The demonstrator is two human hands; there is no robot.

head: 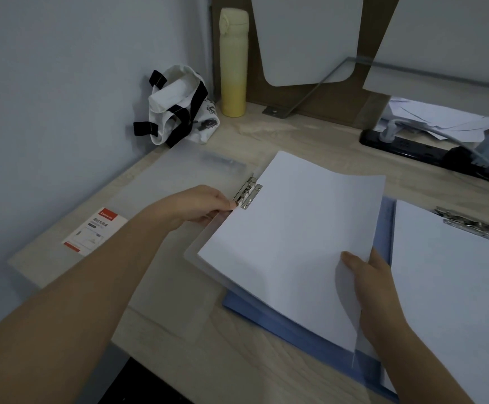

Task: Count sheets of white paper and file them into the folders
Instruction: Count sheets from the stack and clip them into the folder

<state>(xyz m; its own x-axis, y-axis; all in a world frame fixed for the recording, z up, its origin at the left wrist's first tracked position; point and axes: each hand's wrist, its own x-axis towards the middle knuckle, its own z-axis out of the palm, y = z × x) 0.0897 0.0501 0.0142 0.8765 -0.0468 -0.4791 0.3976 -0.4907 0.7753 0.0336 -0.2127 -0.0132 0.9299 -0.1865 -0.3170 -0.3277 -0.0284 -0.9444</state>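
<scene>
Two hands work on one stack. The left hand (205, 204) has its fingers curled together at the lever end of the metal clip (247, 193). It appears to pinch the clip, though the fingertips hide part of the contact. The right hand (374, 287) grips the sheets of white paper (290, 234) at their near right edge, thumb on top and fingers tucked underneath, and that edge bends up from the surface.

From the right hand's grip the sheets run away toward the clip, and their far left edge meets it just beside the left fingertips. Under the sheets lies the open translucent folder (201, 237), its frosted rim showing below the left hand. Its other cover spreads flat beyond and outside that hand and carries a red-and-white label (94, 231) beside the left forearm. A blue folder (295, 322) lies beneath, showing directly under the right hand's grip.

Just outside the right hand sits another stack of paper (456, 287) under a second clip (467, 224). Well beyond both grips, at the back of the desk (237, 360), stand a yellow bottle (233, 62), a white tote bag (179, 106) and a black power strip (412, 150).
</scene>
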